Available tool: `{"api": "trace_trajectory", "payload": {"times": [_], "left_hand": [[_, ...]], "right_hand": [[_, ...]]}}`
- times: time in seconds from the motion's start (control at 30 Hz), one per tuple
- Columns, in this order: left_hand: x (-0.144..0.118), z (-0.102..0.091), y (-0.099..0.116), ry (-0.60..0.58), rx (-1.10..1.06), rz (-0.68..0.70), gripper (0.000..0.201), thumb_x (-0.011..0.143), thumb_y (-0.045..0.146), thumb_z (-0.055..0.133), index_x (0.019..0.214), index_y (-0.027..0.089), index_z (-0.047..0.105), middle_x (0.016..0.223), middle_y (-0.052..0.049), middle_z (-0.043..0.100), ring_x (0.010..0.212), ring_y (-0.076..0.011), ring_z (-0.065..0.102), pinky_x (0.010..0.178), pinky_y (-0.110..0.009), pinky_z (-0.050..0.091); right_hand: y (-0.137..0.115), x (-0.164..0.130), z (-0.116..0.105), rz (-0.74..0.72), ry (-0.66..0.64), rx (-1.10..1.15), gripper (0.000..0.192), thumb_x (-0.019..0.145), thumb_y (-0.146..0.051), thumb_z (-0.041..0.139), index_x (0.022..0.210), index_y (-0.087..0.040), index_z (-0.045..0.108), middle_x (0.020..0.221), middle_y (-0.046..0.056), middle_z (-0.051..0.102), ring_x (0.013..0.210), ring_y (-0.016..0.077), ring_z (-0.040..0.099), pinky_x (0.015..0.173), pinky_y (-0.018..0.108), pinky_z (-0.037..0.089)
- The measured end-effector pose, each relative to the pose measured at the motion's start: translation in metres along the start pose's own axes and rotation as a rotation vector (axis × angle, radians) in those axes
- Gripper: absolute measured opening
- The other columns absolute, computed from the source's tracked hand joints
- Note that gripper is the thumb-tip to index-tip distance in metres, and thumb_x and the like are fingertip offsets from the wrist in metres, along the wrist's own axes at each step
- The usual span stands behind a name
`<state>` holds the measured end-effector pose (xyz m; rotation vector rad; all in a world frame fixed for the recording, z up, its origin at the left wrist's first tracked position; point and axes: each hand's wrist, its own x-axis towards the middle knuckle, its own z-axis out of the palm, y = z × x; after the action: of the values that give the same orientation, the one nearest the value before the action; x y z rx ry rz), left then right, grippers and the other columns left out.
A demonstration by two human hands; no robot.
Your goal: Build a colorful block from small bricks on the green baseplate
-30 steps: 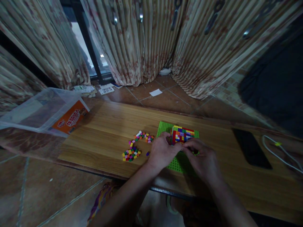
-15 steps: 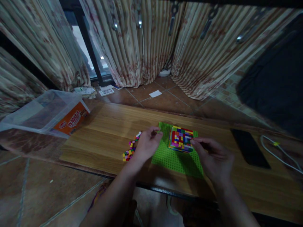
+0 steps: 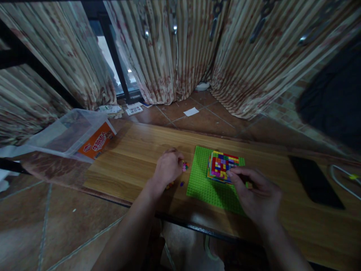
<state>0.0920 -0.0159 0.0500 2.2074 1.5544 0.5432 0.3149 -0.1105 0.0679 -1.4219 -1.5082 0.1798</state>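
Note:
A block of many-coloured toy bricks [image 3: 221, 165] stands on a green studded baseplate [image 3: 197, 188]. At its right edge is my right hand [image 3: 258, 190], thumb and forefinger pinched together; whatever lies between the tips is too small to make out. My left hand [image 3: 168, 167] is over the table left of the baseplate, its fingers curled in. Small loose bricks [image 3: 185, 166] show beside its fingertips, and a single dark purple brick [image 3: 182, 183] lies below them. More loose bricks [image 3: 169, 185] are partly covered by this hand and wrist.
On the wooden table [image 3: 126, 158] a black phone-like slab [image 3: 316, 180] lies at the right, near a white cable [image 3: 342, 188]. A clear plastic bin [image 3: 70, 135] with an orange label sits at the left end. Patterned curtains [image 3: 158, 56] hang behind.
My left hand has moved left, off the baseplate's edge and onto the loose bricks, its fingers now curled down. My right hand stays at the brick block. The view has shifted slightly.

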Motion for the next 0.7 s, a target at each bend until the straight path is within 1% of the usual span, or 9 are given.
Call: {"api": "trace_trajectory", "payload": {"times": [0.1, 0.27, 0.37, 0.43, 0.5, 0.57, 0.63, 0.7], "left_hand": [[0.001, 0.001, 0.003, -0.018, 0.02, -0.023, 0.019, 0.078, 0.011, 0.055, 0.079, 0.019, 0.072, 0.09, -0.008, 0.068, 0.095, -0.0204, 0.061, 0.091, -0.031, 0.046], [0.002, 0.003, 0.004, -0.024, 0.124, -0.005, 0.017, 0.08, 0.014, 0.054, 0.078, 0.018, 0.07, 0.09, -0.009, 0.067, 0.092, -0.0215, 0.061, 0.088, -0.033, 0.046], [0.002, 0.005, 0.004, 0.009, 0.183, 0.005, 0.017, 0.082, 0.015, 0.051, 0.08, 0.018, 0.068, 0.092, -0.009, 0.066, 0.09, -0.022, 0.06, 0.086, -0.034, 0.047], [0.002, 0.004, 0.005, 0.053, 0.138, 0.018, 0.018, 0.085, 0.015, 0.049, 0.083, 0.017, 0.066, 0.092, -0.009, 0.066, 0.091, -0.0218, 0.06, 0.086, -0.034, 0.046], [0.001, 0.002, 0.009, 0.099, -0.017, 0.013, 0.018, 0.087, 0.016, 0.047, 0.087, 0.017, 0.065, 0.092, -0.008, 0.066, 0.089, -0.02, 0.06, 0.084, -0.032, 0.046], [-0.002, 0.0, 0.014, 0.096, -0.268, 0.004, 0.017, 0.088, 0.02, 0.048, 0.089, 0.017, 0.064, 0.088, -0.005, 0.066, 0.081, -0.0169, 0.06, 0.077, -0.029, 0.047], [-0.006, 0.0, 0.022, 0.028, -0.558, 0.0, 0.015, 0.088, 0.025, 0.051, 0.088, 0.017, 0.064, 0.081, -0.002, 0.065, 0.073, -0.014, 0.058, 0.07, -0.026, 0.045], [-0.011, 0.003, 0.032, -0.076, -0.827, -0.009, 0.016, 0.087, 0.029, 0.055, 0.086, 0.016, 0.064, 0.074, -0.001, 0.063, 0.068, -0.0119, 0.056, 0.065, -0.023, 0.044]], "right_hand": [[0.0, 0.0, 0.0, 0.006, 0.002, -0.003, 0.004, 0.084, -0.026, 0.067, 0.081, -0.024, 0.068, 0.08, 0.001, 0.069, 0.069, 0.0162, 0.063, 0.059, 0.028, 0.048], [0.0, 0.0, 0.001, 0.001, 0.015, -0.013, 0.005, 0.084, -0.026, 0.068, 0.08, -0.023, 0.069, 0.078, 0.001, 0.069, 0.067, 0.0151, 0.062, 0.058, 0.027, 0.048], [0.0, 0.001, 0.0, -0.026, 0.036, -0.02, 0.003, 0.083, -0.024, 0.069, 0.08, -0.022, 0.069, 0.076, 0.0, 0.068, 0.064, 0.0136, 0.061, 0.056, 0.025, 0.047], [0.0, 0.002, -0.001, -0.033, 0.053, -0.018, 0.003, 0.083, -0.022, 0.069, 0.08, -0.022, 0.068, 0.076, -0.001, 0.068, 0.063, 0.0124, 0.06, 0.055, 0.024, 0.046], [-0.001, 0.002, -0.003, -0.033, 0.062, 0.001, 0.002, 0.082, -0.02, 0.069, 0.081, -0.021, 0.068, 0.077, -0.001, 0.068, 0.064, 0.0122, 0.06, 0.057, 0.024, 0.047], [-0.004, 0.002, -0.004, -0.042, 0.06, 0.025, 0.004, 0.083, -0.018, 0.069, 0.083, -0.022, 0.068, 0.079, 0.0, 0.068, 0.067, 0.0122, 0.06, 0.059, 0.024, 0.048], [-0.007, 0.0, -0.003, -0.065, 0.031, 0.048, 0.007, 0.083, -0.017, 0.068, 0.086, -0.023, 0.069, 0.082, -0.001, 0.068, 0.069, 0.012, 0.061, 0.061, 0.024, 0.048], [-0.011, -0.002, -0.002, -0.096, -0.033, 0.062, 0.01, 0.084, -0.015, 0.067, 0.089, -0.024, 0.069, 0.084, -0.001, 0.068, 0.07, 0.0116, 0.062, 0.063, 0.024, 0.049]]}}
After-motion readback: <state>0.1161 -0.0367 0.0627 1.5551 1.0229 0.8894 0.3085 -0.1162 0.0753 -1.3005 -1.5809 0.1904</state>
